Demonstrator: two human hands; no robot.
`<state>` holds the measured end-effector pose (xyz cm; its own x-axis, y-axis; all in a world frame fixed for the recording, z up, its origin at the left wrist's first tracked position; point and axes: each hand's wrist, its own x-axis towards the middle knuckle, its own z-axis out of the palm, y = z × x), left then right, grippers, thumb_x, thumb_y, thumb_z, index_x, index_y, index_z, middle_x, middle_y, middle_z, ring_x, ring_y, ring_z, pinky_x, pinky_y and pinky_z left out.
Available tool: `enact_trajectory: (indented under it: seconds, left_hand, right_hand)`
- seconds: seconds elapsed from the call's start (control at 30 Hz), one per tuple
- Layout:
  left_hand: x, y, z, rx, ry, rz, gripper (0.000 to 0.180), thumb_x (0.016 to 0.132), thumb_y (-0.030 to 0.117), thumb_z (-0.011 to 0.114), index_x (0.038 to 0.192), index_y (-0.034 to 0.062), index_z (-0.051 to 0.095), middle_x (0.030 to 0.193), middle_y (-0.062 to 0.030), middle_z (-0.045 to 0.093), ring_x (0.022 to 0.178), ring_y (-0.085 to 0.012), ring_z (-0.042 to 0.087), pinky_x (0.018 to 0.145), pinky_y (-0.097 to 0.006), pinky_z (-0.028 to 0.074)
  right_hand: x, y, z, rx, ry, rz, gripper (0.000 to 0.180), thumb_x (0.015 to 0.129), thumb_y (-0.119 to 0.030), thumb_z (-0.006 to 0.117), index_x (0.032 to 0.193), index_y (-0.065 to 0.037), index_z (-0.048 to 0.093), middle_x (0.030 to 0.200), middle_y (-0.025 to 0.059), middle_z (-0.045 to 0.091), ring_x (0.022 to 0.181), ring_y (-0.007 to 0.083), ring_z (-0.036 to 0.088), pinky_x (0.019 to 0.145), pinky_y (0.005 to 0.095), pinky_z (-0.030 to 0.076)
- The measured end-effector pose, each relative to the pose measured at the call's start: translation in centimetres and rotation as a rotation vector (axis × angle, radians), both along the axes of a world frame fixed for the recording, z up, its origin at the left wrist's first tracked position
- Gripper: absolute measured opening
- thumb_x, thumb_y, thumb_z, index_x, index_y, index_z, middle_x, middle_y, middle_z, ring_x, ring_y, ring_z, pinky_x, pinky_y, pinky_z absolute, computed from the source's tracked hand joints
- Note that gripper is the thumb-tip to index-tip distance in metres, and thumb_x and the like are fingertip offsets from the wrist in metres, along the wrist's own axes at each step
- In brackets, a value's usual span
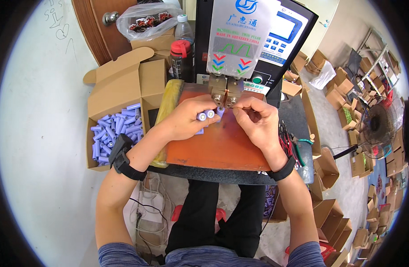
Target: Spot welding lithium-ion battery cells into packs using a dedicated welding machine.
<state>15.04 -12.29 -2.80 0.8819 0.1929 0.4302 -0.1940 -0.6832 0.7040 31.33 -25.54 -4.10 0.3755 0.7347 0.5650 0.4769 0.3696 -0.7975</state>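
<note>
My left hand (186, 119) is clamped round a small pack of purple cylindrical battery cells (209, 115), fingers curled tight, the cells' pale end caps facing up and the far end of the pack pushed right under the twin copper electrode pins (227, 97) of the grey-and-black spot welding machine (244, 40). My right hand (257, 120) sits just beside it, thumb and forefinger pinched together at the pack's end below the pins; looks like they nip a thin strip or tab there, but it's too small to tell for sure. Both wrists rest on the reddish-brown work board (217, 147), w/ a black strap on each wrist. Judging by this, I'm at the weld stage: cell ends lined up under the pins, not yet clear if the pins touch the metal. Next move, as I read it, calls for holding the pack dead steady, keeping fingertips clear of the pins, then shifting the pack sideways to bring the next cell end under them. To my left, well apart from the board, an open brown cardboard box (117, 89) holds a heap of loose purple cells (113, 133). Behind it stands a black bottle w/ red cap (181, 55).
</note>
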Motion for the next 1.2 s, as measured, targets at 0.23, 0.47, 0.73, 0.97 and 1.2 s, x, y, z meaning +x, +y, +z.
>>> enact_trajectory:
  seconds: [0.23,0.47,0.73,0.97,1.2]
  left_hand:
    - [0.0,0.1,-0.1,0.014,0.008,0.005,0.017,0.087,0.014,0.061,0.098,0.0003,0.059,0.091,-0.0123,0.057,0.085,-0.0291,0.056,0.076,-0.035,0.044]
    - [0.2,0.0,-0.2,0.028,-0.052,0.012,0.020,0.088,0.020,0.063,0.096,0.0011,0.061,0.074,-0.0092,0.055,0.071,-0.0227,0.052,0.065,-0.034,0.041]
    - [0.2,0.2,-0.5,0.046,-0.064,0.013,0.021,0.088,0.020,0.063,0.097,0.0012,0.061,0.075,-0.0101,0.056,0.071,-0.0231,0.051,0.065,-0.034,0.041]
    - [0.1,0.2,-0.5,0.039,-0.040,0.027,0.021,0.089,0.020,0.062,0.099,0.0020,0.062,0.075,-0.0087,0.056,0.072,-0.0215,0.053,0.066,-0.033,0.042]
    - [-0.3,-0.2,0.4,0.011,0.138,0.062,0.018,0.089,0.015,0.059,0.099,-0.0005,0.058,0.087,-0.0125,0.060,0.083,-0.0265,0.059,0.076,-0.034,0.046]
  right_hand:
    - [0.0,0.2,-0.2,0.011,-0.002,0.044,0.004,0.078,-0.001,0.067,0.082,-0.001,0.067,0.075,0.0012,0.064,0.059,0.0021,0.052,0.051,0.0186,0.041]
    - [-0.2,0.1,0.0,0.028,0.019,0.063,0.004,0.078,-0.001,0.067,0.082,0.000,0.067,0.075,0.0023,0.064,0.061,0.0032,0.054,0.051,0.0192,0.042]
    - [-0.3,0.0,0.1,0.010,0.006,0.050,0.004,0.078,-0.001,0.067,0.081,0.000,0.067,0.075,0.0021,0.064,0.061,0.0027,0.054,0.051,0.0188,0.042]
    - [-0.2,0.0,0.4,-0.013,-0.023,0.037,0.004,0.077,-0.002,0.067,0.081,0.000,0.067,0.072,0.0019,0.065,0.059,0.0026,0.054,0.050,0.0192,0.042]
    - [-0.2,-0.1,0.1,0.003,-0.026,0.023,0.007,0.078,-0.001,0.064,0.085,0.000,0.063,0.069,0.0012,0.061,0.056,0.0027,0.049,0.050,0.0198,0.040]
